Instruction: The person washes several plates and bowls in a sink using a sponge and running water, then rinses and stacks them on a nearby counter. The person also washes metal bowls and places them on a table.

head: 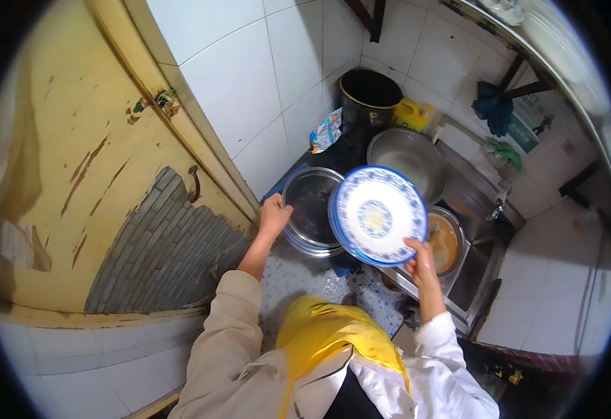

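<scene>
My right hand (421, 260) grips the near right edge of a small stack of blue-and-white patterned plates (402, 220), thumb on top. The uppermost plate faces me, its white surface bordered by blue decoration. To the left, my left hand (275, 216) holds the rim of a round, shiny metal dish (310, 209) with a dark-looking inside. Other metal and blue rims show beneath that dish. The plates overlap its right side, so part of it is hidden; whether they touch it I cannot tell.
A large metal basin (407, 157) stands beyond the plates. In the steel sink (473, 283) sits a metal bowl of orange-brown liquid (444, 241), near a tap (498, 207). Behind are a black bucket (368, 112) and yellow jug (413, 115). A peeling yellow door (90, 157) lies left.
</scene>
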The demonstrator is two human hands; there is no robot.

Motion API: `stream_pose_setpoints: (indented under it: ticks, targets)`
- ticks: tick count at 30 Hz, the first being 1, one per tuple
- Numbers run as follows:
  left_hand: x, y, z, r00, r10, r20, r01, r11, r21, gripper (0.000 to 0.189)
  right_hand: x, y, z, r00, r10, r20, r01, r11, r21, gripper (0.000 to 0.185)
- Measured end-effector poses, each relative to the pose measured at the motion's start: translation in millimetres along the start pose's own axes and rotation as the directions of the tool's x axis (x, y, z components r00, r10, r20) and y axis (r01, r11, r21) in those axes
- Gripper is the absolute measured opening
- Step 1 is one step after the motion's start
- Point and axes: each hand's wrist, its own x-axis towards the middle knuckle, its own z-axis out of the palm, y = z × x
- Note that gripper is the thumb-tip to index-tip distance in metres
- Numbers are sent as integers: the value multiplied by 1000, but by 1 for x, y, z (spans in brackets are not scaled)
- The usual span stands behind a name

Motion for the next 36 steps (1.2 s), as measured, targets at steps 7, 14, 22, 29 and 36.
stream_pose_setpoints:
  ticks: [7,14,22,29,36]
  targets:
    - [18,-1,4,997,69,33,-76,938,337,55,-58,-30,-187,879,-203,-433,85,958,-275,19]
    - [35,23,5,998,-65,22,43,836,546,46,8,-53,-333,709,-643,-287,-288,107,-952,37]
    - [54,34,-20,988,-62,139,36,983,178,35,21,-88,-340,820,-304,-485,-396,311,-864,32]
    - [39,70,-41,993,-18,114,21,1000,-19,31,15,-55,-353,863,-86,-498,-224,819,-528,20]
    - [45,154,-17,990,59,130,-41,990,-137,24,-16,-57,-343,857,-155,-491,-143,845,-516,23]
